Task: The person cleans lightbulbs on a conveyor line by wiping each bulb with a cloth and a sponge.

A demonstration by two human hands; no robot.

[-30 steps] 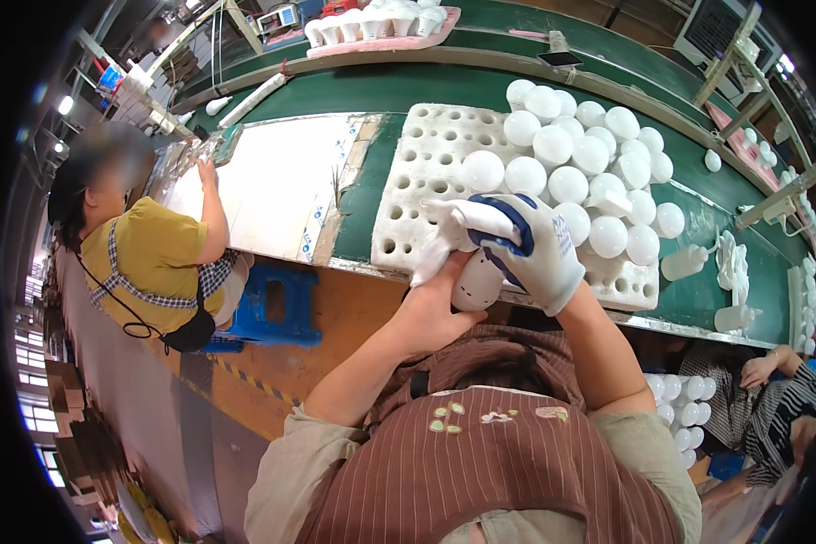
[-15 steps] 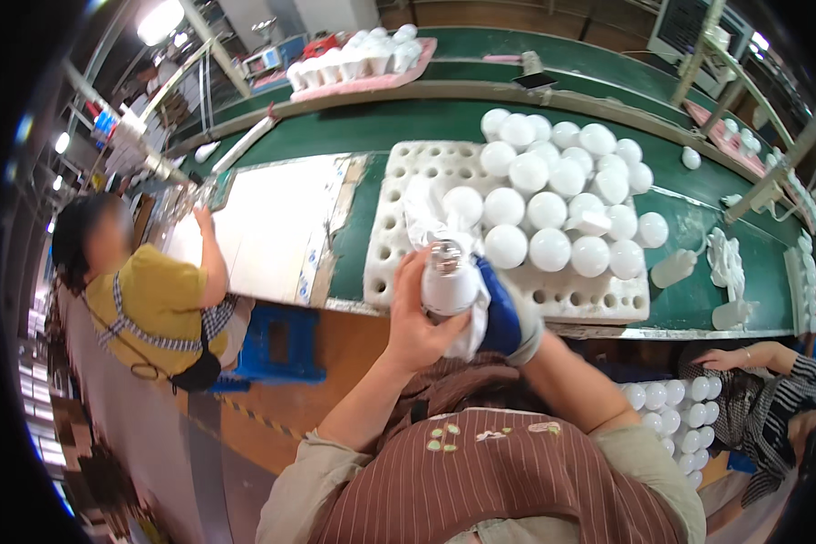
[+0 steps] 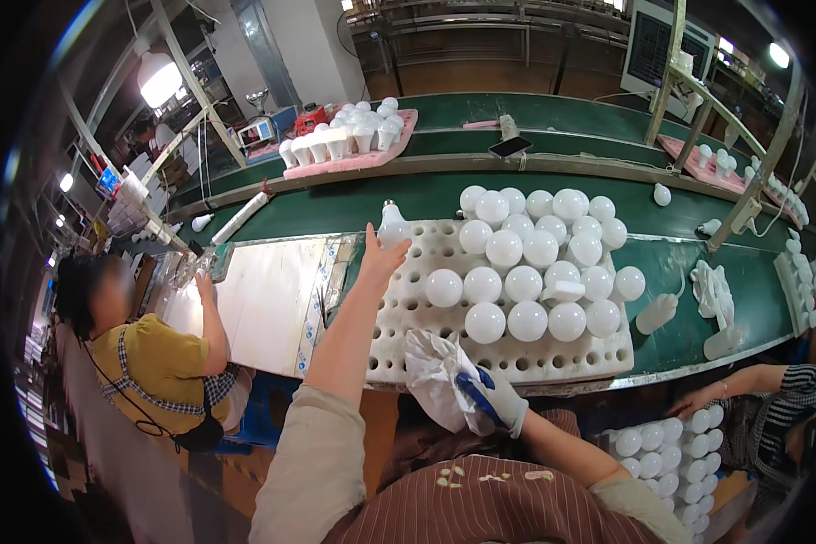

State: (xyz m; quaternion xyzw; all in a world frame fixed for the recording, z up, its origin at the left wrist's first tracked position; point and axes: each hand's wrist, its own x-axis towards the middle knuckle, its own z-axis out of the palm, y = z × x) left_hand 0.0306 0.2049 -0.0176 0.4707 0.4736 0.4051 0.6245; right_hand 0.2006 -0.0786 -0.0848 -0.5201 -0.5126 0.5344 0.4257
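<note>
In the head view, the hands have parted: half a second ago they met around the bulb near the apron, and now the left hand (image 3: 385, 258) is stretched out to the far left corner of the white foam tray (image 3: 589, 370). It has the bulb (image 3: 393, 227) with it, metal cap up, thumb and fingers curled around the rounded white part. Whether the bulb touches the foam or the tabletop (image 3: 675, 349) there, I can't tell. The right hand (image 3: 503, 399), in a white and blue glove, stays back at the near edge, bunching a white cloth (image 3: 440, 376) between its fingers. So the bulb is now out of the cloth and carried by the bare hand alone.

As for edges, the tray's front side runs close along the tabletop's near edge, and the cloth overlaps that side. The tray's left part shows rows of bare holes, while loose bulbs (image 3: 523, 284) crowd the middle and right, some heaped, so there is more room to move on the left. Left of the tray, a strip of green separates it from a pale board (image 3: 276, 281). Beyond the bulb, green surface runs back to a raised rail (image 3: 462, 165). On the right, a squeeze bottle (image 3: 655, 314) stands near the tray's edge, narrowing that side.
</note>
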